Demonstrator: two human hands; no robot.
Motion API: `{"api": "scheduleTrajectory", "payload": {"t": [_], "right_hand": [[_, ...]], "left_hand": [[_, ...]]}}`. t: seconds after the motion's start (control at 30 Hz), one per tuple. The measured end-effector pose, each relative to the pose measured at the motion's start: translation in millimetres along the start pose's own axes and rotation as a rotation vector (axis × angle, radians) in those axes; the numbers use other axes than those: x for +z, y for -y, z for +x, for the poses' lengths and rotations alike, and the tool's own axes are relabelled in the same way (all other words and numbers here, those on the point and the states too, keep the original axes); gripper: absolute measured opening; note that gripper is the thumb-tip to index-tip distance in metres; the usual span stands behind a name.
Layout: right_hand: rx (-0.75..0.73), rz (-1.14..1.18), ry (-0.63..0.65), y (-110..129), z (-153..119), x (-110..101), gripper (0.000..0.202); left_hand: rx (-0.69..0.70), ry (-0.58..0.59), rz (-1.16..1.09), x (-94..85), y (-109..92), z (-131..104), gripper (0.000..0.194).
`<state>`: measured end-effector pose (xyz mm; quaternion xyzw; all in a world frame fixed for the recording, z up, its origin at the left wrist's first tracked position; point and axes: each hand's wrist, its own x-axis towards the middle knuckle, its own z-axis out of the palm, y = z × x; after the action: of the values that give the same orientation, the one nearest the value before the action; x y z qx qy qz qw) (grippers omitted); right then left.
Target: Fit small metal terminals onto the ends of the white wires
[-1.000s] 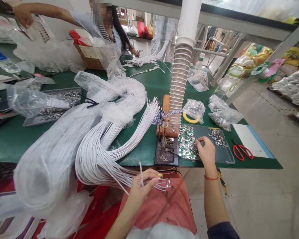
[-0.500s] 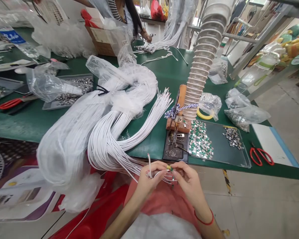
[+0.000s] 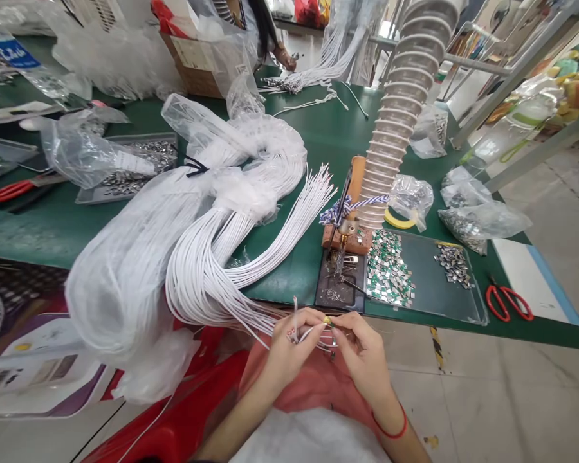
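Just off the front edge of the bench, my two hands meet fingertip to fingertip. My left hand (image 3: 294, 341) is closed around several thin white cables (image 3: 313, 329), one loose end standing up above the fingers. My right hand (image 3: 359, 347) pinches a small green circuit board (image 3: 331, 326) at the cable's end; fingertips partly hide it. A small yellow piece (image 3: 327, 319) shows between the hands; I cannot tell what it is. Below them hang other cable ends with small green boards. The large bundle of white cables (image 3: 197, 270) drapes over the bench edge at left.
A soldering iron stand (image 3: 340, 283) sits ahead of my hands, beside a tray (image 3: 422, 257) with small green boards and metal connectors. Red-handled scissors (image 3: 509, 302) lie rightward. A ribbed clear hose (image 3: 400, 122) rises behind the stand. Across the bench is another person's hand (image 3: 284, 58).
The view has shifted slightly. My hands keep nearly the same pose, fingertips still together on the small board and cable.
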<state>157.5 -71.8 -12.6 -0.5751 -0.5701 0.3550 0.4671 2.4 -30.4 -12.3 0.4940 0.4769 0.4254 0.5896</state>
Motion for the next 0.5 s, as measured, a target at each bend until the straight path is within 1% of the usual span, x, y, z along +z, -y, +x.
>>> {"api": "scheduleTrajectory", "payload": {"t": [0.13, 0.2, 0.27, 0.33, 0.43, 0.5], "right_hand": [[-0.047, -0.043, 0.041, 5, 4, -6, 0.019], [-0.016, -0.038, 0.079, 4, 5, -8, 0.018], [0.036, 0.012, 0.090, 1, 5, -10, 0.017], [0.057, 0.120, 0.038, -4, 5, -10, 0.016], [0.002, 0.313, -0.076, -14, 10, -10, 0.015], [-0.040, 0.369, -0.095, -19, 17, -11, 0.026]], "left_hand": [[0.032, -0.007, 0.040, 2.8, -1, 2, 0.012], [0.055, 0.000, 0.036, 4.1, -2, 4, 0.012], [0.082, 0.006, 0.033, 4.7, -4, 7, 0.012], [0.108, 0.008, 0.039, 4.7, -5, 11, 0.011], [0.112, 0.006, 0.026, 5.3, -7, 19, 0.011], [0.094, 0.013, 0.006, 6.9, -8, 25, 0.010]]}}
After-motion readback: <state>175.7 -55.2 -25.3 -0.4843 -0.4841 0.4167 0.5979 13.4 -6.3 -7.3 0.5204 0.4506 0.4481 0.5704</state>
